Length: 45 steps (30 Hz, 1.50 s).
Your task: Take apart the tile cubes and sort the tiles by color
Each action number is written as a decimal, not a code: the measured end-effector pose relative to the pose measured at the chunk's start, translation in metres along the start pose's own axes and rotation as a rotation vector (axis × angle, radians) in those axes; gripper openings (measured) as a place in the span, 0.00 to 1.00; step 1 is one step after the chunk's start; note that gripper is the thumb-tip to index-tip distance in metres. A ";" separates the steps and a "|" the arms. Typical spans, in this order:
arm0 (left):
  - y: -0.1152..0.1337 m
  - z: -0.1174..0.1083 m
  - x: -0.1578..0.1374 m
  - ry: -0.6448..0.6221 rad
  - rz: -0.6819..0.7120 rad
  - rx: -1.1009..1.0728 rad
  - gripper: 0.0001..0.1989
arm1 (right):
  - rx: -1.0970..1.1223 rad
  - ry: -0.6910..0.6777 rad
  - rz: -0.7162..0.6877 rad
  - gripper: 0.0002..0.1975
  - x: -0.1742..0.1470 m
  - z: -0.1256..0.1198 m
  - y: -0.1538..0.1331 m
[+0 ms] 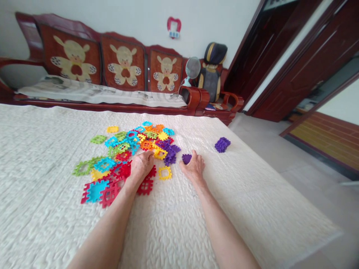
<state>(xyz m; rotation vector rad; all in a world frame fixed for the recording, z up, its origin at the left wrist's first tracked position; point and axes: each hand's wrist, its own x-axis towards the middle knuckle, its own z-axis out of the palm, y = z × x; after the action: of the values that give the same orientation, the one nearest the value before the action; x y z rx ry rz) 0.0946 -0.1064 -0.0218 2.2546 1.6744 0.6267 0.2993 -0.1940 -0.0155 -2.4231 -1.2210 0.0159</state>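
Observation:
A loose pile of toothed plastic building tiles, in red, yellow, blue, green, orange and purple, lies on the cloth. My left hand [142, 163] is closed over the near side of the pile, its fingertips beside a yellow window tile [160, 153]; what they pinch, if anything, is hidden. To the right of the pile, my right hand [195, 167] has its thumb and fingers around a purple tile [186, 158] at the cloth. Several purple tiles [169, 151] sit at the pile's right edge. Another yellow tile [165, 173] lies between my hands.
A stack of purple tiles [222, 144] stands farther right on the quilted white cloth [174, 228]. Beyond it are a wooden sofa [193, 98] with bear-patterned cushions [125, 65], a small fan [193, 68] and a chair [210, 80]. The cloth's right edge borders the tiled floor.

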 end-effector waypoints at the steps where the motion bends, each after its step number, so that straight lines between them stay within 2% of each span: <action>1: 0.000 0.000 0.000 0.003 0.002 -0.004 0.20 | -0.003 0.001 0.003 0.38 0.001 0.000 -0.001; 9: -0.003 0.001 0.000 0.025 0.028 0.000 0.21 | 0.066 -0.019 0.004 0.35 0.024 -0.002 0.008; 16: -0.007 0.006 0.001 0.048 0.030 0.016 0.22 | -0.005 0.050 0.136 0.32 0.059 -0.030 0.067; 20: -0.008 0.005 0.002 0.034 0.037 0.024 0.22 | -0.055 0.060 0.129 0.30 0.072 -0.032 0.088; 24: -0.006 0.003 0.001 0.009 0.023 0.060 0.22 | -0.062 0.064 0.079 0.29 0.084 -0.025 0.091; 30: -0.008 0.004 0.001 0.046 0.065 0.082 0.21 | -0.080 0.074 0.069 0.25 0.098 -0.020 0.093; 35: -0.014 0.009 0.001 0.083 0.086 0.066 0.21 | -0.034 0.101 0.059 0.26 0.097 -0.018 0.096; 45: -0.016 0.010 0.001 0.079 0.101 0.057 0.19 | 0.044 0.141 0.080 0.27 0.097 -0.016 0.097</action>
<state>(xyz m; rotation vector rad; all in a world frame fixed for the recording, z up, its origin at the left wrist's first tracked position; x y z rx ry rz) 0.0858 -0.1000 -0.0375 2.3964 1.6415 0.7083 0.4364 -0.1762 -0.0206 -2.3894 -1.0508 -0.1024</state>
